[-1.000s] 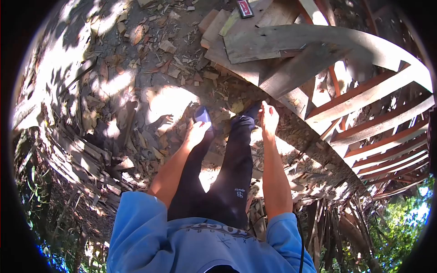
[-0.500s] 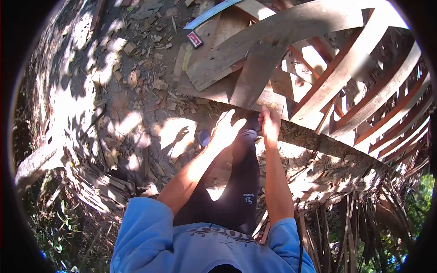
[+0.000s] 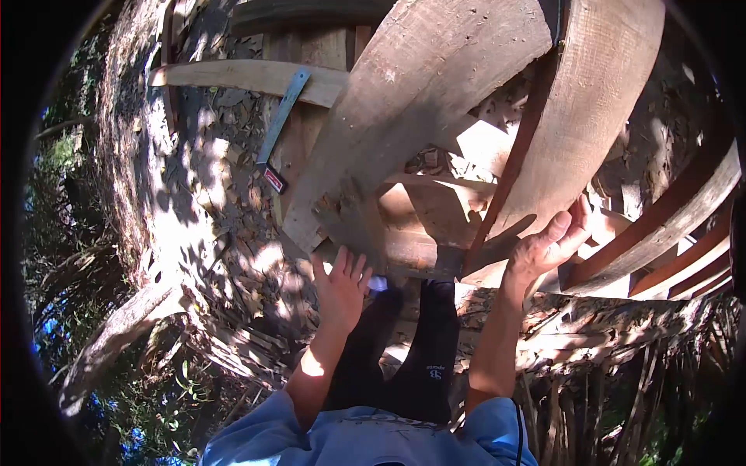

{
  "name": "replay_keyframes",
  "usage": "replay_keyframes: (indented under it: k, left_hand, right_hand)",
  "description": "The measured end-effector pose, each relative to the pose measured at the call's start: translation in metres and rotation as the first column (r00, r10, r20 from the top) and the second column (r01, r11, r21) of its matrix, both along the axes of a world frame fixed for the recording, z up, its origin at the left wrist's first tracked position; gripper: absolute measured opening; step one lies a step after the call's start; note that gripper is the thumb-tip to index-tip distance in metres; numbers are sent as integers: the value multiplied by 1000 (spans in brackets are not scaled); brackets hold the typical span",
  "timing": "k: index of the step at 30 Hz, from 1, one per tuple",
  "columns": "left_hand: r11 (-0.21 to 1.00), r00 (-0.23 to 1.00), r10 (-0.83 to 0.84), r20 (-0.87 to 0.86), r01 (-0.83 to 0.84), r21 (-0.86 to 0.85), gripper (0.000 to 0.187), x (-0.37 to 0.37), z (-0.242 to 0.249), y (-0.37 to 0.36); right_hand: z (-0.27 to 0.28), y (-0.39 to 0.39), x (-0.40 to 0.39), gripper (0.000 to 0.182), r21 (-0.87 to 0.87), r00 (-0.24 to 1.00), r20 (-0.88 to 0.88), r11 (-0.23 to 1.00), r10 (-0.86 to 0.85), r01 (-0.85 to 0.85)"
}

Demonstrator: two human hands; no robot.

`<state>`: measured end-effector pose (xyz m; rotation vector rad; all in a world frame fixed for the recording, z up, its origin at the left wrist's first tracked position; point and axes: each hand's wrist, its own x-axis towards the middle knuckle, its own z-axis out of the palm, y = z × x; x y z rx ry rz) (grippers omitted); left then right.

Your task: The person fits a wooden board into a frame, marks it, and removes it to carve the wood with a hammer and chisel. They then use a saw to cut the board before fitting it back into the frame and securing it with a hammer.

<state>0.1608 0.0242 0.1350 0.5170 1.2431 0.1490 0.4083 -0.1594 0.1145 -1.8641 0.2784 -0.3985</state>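
My left hand [image 3: 339, 291] is spread with its fingers apart, just below the lower end of a wide curved plank [image 3: 404, 101], and holds nothing. On the right, my right hand [image 3: 553, 241] is raised with fingers parted and empty, beside the lower part of a second curved plank [image 3: 594, 101]. Whether its fingertips touch that plank I cannot tell. Between the two planks lie lower boards [image 3: 412, 247] of the wooden frame, partly in shadow.
A blue strip [image 3: 284, 116] rests across a long thin board [image 3: 225, 74], with a small red and black box [image 3: 273, 179] at its lower end. More curved ribs [image 3: 668, 213] stand at the right. Wood chips cover the ground. A thick root [image 3: 116, 342] lies at lower left.
The view has shifted, and the planks appear larger and closer. My hands have moved farther apart, the left lower and the right outward. My right hand's fingers, closed before, are now open.
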Motion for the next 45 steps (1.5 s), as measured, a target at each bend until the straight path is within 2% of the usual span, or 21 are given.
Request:
replay_keyframes:
  k: [2, 3, 4, 6, 7, 11, 14, 16, 18, 19, 22, 25, 27, 29, 32, 35, 38, 39, 42, 44, 45]
  left_hand:
    - [1000, 999, -25, -45, 24, -12, 117, 13, 9, -1]
    - [999, 998, -43, -52, 42, -13, 118, 13, 10, -2]
    - [998, 997, -58, -56, 57, -13, 118, 18, 9, -2]
    - [999, 996, -20, -91, 16, -39, 118, 27, 13, -2]
    - [999, 995, -2, -98, -2, -44, 116, 29, 11, -1]
    - [999, 993, 3, -121, -9, -52, 114, 38, 13, -1]
    - [996, 989, -62, -133, 54, -68, 113, 33, 11, 3]
    - [996, 987, -67, -148, 59, -59, 113, 31, 10, 3]
    - [997, 984, -66, -165, 58, -51, 111, 32, 10, 2]
    - [997, 983, -63, -171, 56, -48, 111, 35, 10, 3]
    - [996, 986, -71, -150, 61, -69, 110, 29, 9, 3]
    - [994, 991, -80, -104, 72, -83, 109, 22, 7, 6]
    - [995, 990, -77, -119, 69, -66, 109, 24, 7, 7]
    - [996, 987, -81, -140, 75, -47, 111, 26, 10, 5]
    - [994, 987, -104, -124, 100, -33, 112, 23, 9, 1]
    - [995, 992, -96, -80, 93, -40, 111, 22, 8, 2]
    - [993, 993, -109, -50, 107, -43, 110, 16, 7, 2]
    - [993, 994, -108, -24, 107, -39, 109, 14, 6, 3]
    - [994, 995, -100, 25, 101, -28, 109, 6, 6, 0]
    - [995, 996, -93, 18, 93, -28, 111, 6, 6, -1]
    - [995, 995, -92, 47, 93, -26, 111, 3, 5, -2]
  right_hand:
    - [-12, 0, 3, 76, 33, 995, -97, 999, -16, 20]
    - [-22, -1, -2, 84, -151, 991, -120, 987, -66, 48]
    - [-24, -6, -8, 86, -271, 973, -222, 963, -72, 9]
    - [-13, 2, -6, 89, -294, 966, -238, 955, -101, 27]
    - [-20, 4, -5, 89, -262, 978, -170, 963, -119, 71]
    - [-22, -8, -11, 85, -419, 970, -220, 908, -103, 1]
    - [-32, -15, -14, 83, -447, 981, -174, 894, -81, -5]
    - [-40, -23, -21, 83, -402, 979, -177, 915, -96, 17]
    - [-56, -41, -35, 82, -528, 988, -122, 849, -95, 16]
    - [-51, -31, -30, 83, -524, 981, -145, 851, -127, 33]
    - [-23, -9, -13, 91, -341, 965, -230, 939, -130, 46]
    - [-21, -7, -10, 98, -248, 962, -248, 968, -111, 48]
    - [-13, 6, -3, 101, -33, 897, -383, 973, -223, 228]
    - [-21, -2, -11, 99, -170, 960, -256, 983, -118, 75]
    - [-20, -6, -9, 95, -236, 961, -266, 972, -80, 16]
    - [-36, -27, -24, 85, -106, 959, -285, 994, 5, -37]
    - [-55, -51, -41, 80, -161, 877, -453, 982, -163, 99]
    - [-61, -52, -42, 85, -194, 906, -393, 977, -156, 84]
    - [-17, 1, -6, 77, -233, 983, -181, 972, -24, -20]
    - [-45, -32, -17, 70, -200, 984, -171, 976, 55, -89]
    - [-83, -73, -18, 64, -82, 959, -283, 997, -22, -2]
